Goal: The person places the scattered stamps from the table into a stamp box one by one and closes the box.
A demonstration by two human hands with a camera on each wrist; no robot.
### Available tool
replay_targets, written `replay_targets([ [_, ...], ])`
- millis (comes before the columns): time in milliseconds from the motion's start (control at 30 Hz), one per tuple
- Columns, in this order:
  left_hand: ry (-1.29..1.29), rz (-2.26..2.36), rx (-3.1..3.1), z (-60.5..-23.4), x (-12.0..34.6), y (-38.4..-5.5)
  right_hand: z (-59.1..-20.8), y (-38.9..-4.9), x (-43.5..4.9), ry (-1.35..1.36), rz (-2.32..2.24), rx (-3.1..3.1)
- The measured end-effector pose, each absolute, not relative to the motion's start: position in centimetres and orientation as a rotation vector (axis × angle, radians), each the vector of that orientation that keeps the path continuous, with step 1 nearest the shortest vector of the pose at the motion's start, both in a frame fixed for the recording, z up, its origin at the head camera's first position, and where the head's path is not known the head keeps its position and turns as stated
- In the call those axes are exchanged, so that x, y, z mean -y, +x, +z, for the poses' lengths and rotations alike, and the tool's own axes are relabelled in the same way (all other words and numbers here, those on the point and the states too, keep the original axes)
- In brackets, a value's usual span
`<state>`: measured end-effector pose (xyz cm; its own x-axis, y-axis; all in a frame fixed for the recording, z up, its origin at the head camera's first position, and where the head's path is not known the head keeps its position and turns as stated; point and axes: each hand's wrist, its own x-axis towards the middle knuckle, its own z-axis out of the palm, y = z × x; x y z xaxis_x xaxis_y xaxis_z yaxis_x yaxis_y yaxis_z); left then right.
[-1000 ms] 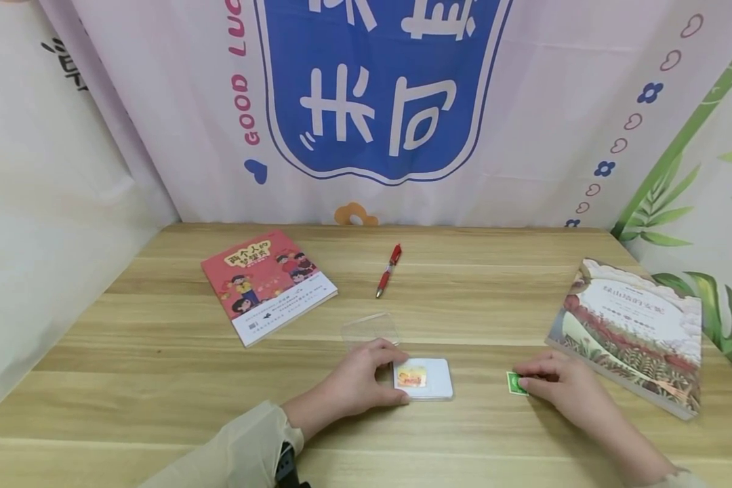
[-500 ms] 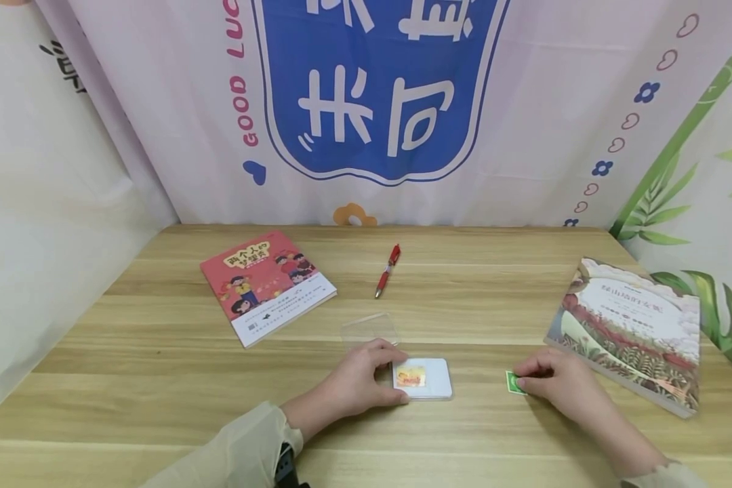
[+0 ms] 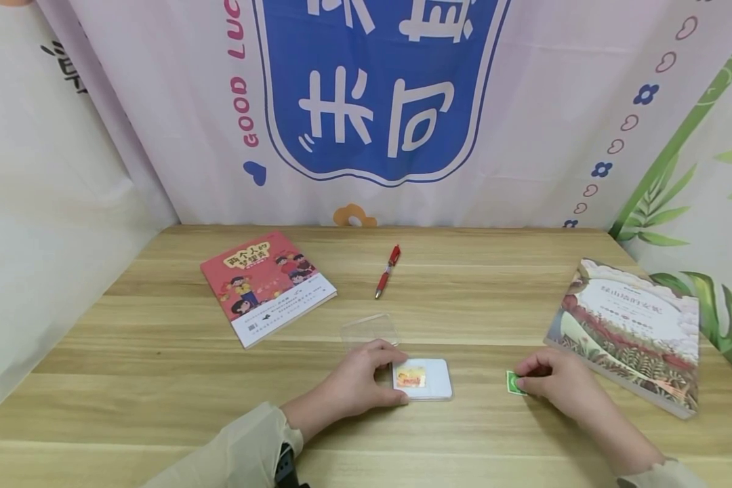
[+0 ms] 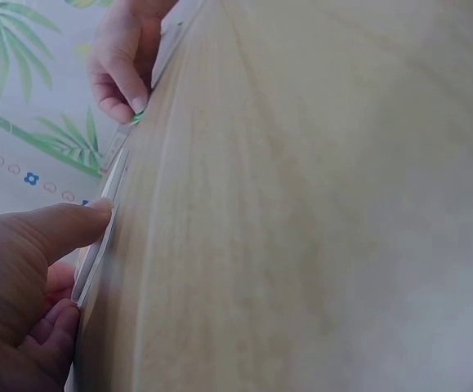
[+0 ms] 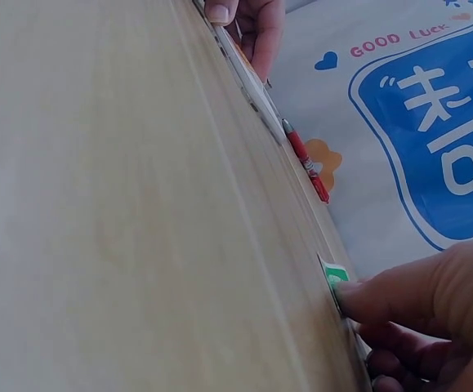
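Green stamp first, since that's what the fingers are on: it's at the counter surface, just left of the thumb and fingertips of the right hand. That hand pinches it by its right edge, fingers curled in. We'd guess an edge hold leaves most of the printed face uncovered. Whether it's lifted slightly or lying flat, we honestly can't tell.

Over on the other side, the left hand grips the left end of a white card case, thumb on the near edge, fingers on the far one. Looks to us like a steadying hold, because something that slim and smooth would probably skate around otherwise. A yellow stamp sits on the left half of its face and the right half is bare white. The green one is well apart from the case, with bare wood between.

Just beyond the left knuckles there's a clear plastic piece, easy to miss. Further back a red pen lies at a slant, untouched. A red book and a garden-print book flank everything, which we reckon leaves the middle of the counter free for both hands.
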<state>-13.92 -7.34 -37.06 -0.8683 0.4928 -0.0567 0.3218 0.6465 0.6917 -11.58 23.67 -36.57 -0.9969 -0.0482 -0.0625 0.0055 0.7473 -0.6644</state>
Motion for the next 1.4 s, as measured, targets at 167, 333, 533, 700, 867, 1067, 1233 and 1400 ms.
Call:
replay_targets([
  [167,0.661,1.030,-2.630,-37.0,7.3,-13.9,-36.6,-11.6,-23.6,-0.030,-1.096,-2.866],
  [333,0.646,1.025,-2.632,-37.0,7.3,-13.9,-36.5,-11.6,-23.6,-0.021,-1.126,-2.840],
  [533,0.659,1.032,-2.629,-37.1,7.4,-13.9,-36.3,-11.6,-23.4,-0.017,-1.142,-2.831],
  [700,0.649,1.030,-2.629,-37.0,7.4,-13.9,-36.1,-11.7,-23.2,-0.049,-1.125,-2.867],
  [867,0.661,1.029,-2.638,-37.0,7.4,-13.9,-36.0,-11.9,-23.0,-0.056,-1.142,-2.848],
  [1067,0.658,1.035,-2.638,-37.0,7.4,-13.8,-35.9,-12.1,-22.9,-0.021,-1.213,-2.760],
  [1233,0.631,1.036,-2.621,-36.9,7.4,-13.8,-35.7,-12.3,-22.7,-0.009,-1.262,-2.705],
  [1400,0.619,1.033,-2.615,-36.9,7.3,-13.8,-35.4,-12.5,-22.2,-0.034,-1.268,-2.695],
])
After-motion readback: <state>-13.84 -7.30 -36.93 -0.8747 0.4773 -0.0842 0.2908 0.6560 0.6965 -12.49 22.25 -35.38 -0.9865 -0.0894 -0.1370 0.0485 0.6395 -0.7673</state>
